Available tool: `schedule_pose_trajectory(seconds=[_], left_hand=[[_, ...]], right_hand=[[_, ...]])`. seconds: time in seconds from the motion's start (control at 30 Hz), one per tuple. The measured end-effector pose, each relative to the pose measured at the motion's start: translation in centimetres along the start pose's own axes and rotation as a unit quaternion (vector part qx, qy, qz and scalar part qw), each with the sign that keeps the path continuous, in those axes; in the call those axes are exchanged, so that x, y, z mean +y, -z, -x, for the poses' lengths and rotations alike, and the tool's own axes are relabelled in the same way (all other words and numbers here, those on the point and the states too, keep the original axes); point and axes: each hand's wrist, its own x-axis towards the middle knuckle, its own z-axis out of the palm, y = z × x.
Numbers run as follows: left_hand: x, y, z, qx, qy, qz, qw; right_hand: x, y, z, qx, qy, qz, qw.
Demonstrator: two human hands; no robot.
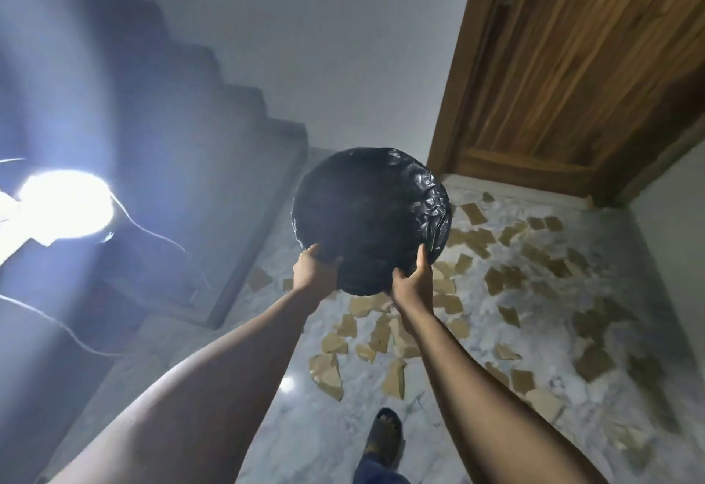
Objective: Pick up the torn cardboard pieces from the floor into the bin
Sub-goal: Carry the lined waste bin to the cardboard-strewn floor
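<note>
We see a glossy black liner (372, 216) covering the bin, its plastic crinkled with pale highlights. The torn cardboard pieces (381, 334) are tan to light brown, scattered on a marble floor (324, 426) that is white with grey veining. The door (580, 64) is warm brown wood with streaked, darker grain. The wall (343, 44) is plain pale grey-white. The lamp (65, 203) glows bluish white. A trouser leg (377, 470) shows dark blue above a dark sandal (383, 432).
</note>
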Motion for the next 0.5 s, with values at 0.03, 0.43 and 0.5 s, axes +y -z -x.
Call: schedule_pose_trajectory(seconds=[0.03,0.43,0.5], left_hand=[[0.6,-0.6,-2.5,-0.009,0.006,0.002,1.000],[-3.1,-8.2,-31.6,-0.054,-0.026,0.032,0.998],[-5.9,-10.1,-36.3,-0.052,-0.050,0.025,0.997]], right_hand=[[-0.2,-0.9,-2.8,-0.004,-0.003,-0.001,1.000],[5.3,-15.8,-27.2,-0.015,-0.037,-0.055,0.998],[7.9,-18.8,-30.6,-0.008,-0.038,-0.037,0.999]])
